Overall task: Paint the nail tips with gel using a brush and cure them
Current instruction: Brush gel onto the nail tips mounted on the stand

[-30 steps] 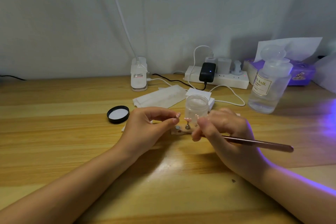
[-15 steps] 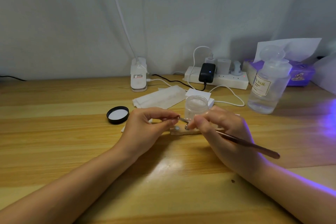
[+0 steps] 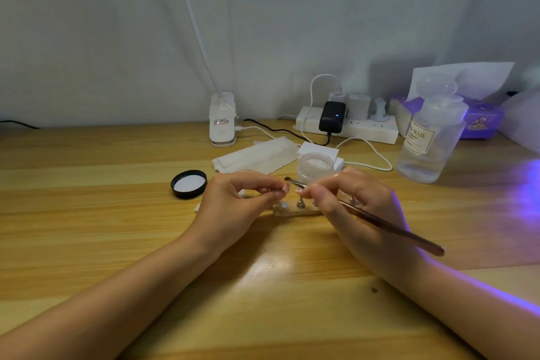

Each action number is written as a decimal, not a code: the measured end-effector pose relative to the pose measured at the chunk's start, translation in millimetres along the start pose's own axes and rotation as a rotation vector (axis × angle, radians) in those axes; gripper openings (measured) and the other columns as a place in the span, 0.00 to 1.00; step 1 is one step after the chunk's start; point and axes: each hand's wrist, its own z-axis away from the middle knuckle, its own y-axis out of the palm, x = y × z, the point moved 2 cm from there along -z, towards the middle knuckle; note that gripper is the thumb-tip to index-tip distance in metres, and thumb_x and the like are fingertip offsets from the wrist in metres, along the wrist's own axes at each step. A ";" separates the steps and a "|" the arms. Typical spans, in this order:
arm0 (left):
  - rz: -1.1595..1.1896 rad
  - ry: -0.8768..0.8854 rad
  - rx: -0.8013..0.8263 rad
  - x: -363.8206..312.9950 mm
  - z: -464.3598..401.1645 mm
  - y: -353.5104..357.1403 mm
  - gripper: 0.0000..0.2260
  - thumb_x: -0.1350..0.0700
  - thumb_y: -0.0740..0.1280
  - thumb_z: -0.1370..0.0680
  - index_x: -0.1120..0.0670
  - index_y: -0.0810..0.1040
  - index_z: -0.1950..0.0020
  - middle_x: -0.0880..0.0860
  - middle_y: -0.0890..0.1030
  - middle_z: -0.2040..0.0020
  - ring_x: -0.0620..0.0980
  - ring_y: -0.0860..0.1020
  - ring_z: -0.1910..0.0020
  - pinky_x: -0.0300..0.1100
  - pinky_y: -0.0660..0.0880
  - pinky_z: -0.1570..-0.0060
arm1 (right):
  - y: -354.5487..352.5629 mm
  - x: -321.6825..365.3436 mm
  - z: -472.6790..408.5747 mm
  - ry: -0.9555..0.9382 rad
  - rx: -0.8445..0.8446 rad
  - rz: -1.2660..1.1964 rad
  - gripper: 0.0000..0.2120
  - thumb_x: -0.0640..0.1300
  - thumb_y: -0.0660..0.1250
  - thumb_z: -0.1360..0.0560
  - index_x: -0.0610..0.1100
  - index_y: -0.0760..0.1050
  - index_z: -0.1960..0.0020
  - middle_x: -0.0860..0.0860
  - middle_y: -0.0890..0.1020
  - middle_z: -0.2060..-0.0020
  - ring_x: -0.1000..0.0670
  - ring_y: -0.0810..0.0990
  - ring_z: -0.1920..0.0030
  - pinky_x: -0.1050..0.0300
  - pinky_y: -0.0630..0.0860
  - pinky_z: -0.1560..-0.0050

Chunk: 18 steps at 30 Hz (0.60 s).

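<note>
While the left hand pinches a small nail tip between curled fingers, the right hand grips the brush, bristles beside that tip, above the wooden stand near the open gel jar.

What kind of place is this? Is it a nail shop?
Probably a home desk set up for nail art, not a shop: a wooden table against a wall, a power strip with chargers, an open gel jar, and a tissue box.
</note>
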 end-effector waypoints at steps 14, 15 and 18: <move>0.013 -0.048 -0.022 -2.0 1.2 -0.9 0.07 0.59 0.74 0.33 0.45 0.84 0.63 0.43 0.84 0.63 0.37 0.79 0.59 0.24 0.71 0.61 | -1.7 2.1 1.8 -0.063 0.005 -0.032 0.16 0.49 0.60 0.27 0.42 0.80 0.65 0.49 0.80 0.70 0.53 0.77 0.65 0.52 0.71 0.58; 0.012 -0.050 -0.025 -1.7 1.0 -0.8 0.08 0.59 0.74 0.33 0.45 0.84 0.63 0.43 0.84 0.62 0.38 0.80 0.59 0.24 0.71 0.61 | -2.1 1.4 1.3 -0.035 -0.008 -0.053 0.16 0.49 0.60 0.27 0.41 0.80 0.64 0.49 0.80 0.69 0.52 0.78 0.64 0.51 0.72 0.58; 0.011 -0.059 -0.031 -0.9 0.4 -0.5 0.09 0.60 0.74 0.33 0.44 0.84 0.64 0.43 0.84 0.62 0.38 0.80 0.59 0.25 0.72 0.60 | -1.4 -0.4 -1.2 0.056 0.010 -0.069 0.18 0.52 0.59 0.28 0.40 0.81 0.60 0.47 0.81 0.66 0.48 0.79 0.61 0.47 0.74 0.59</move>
